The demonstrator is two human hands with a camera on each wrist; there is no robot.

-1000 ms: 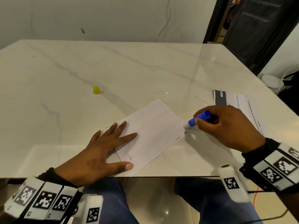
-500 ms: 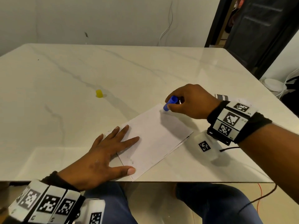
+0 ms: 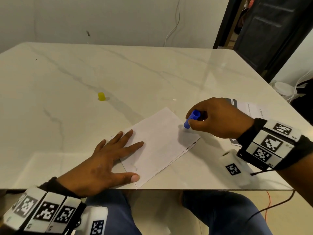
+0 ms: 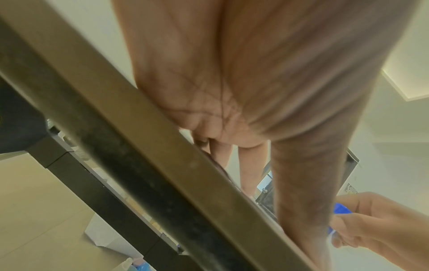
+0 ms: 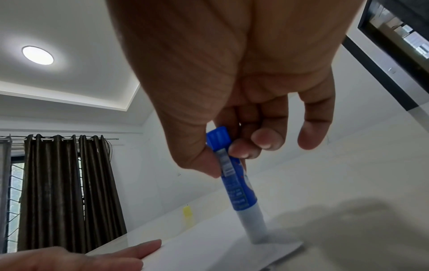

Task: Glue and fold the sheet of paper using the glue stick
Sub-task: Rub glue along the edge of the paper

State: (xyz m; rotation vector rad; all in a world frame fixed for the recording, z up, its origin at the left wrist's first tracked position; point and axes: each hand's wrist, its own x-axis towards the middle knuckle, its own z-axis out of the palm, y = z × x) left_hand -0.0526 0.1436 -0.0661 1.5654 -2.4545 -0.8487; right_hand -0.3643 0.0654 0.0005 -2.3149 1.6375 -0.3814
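A folded white sheet of paper (image 3: 160, 145) lies at an angle near the front edge of the marble table (image 3: 152, 73). My left hand (image 3: 108, 160) lies flat on its left end, fingers spread and straight. My right hand (image 3: 215, 117) grips a blue glue stick (image 3: 191, 118) and holds it almost upright, tip down on the paper near its right edge. In the right wrist view the thumb and fingertips pinch the glue stick (image 5: 234, 187) near its top, and its pale tip touches the paper (image 5: 232, 253).
A small yellow cap (image 3: 101, 96) stands on the table to the back left of the paper. A printed sheet (image 3: 250, 111) lies behind my right hand near the table's right edge. A dark door (image 3: 274, 31) stands beyond the far right corner.
My right hand has carried the glue stick from the paper's far corner down along its right edge toward me. My left hand has stayed flat on the paper.
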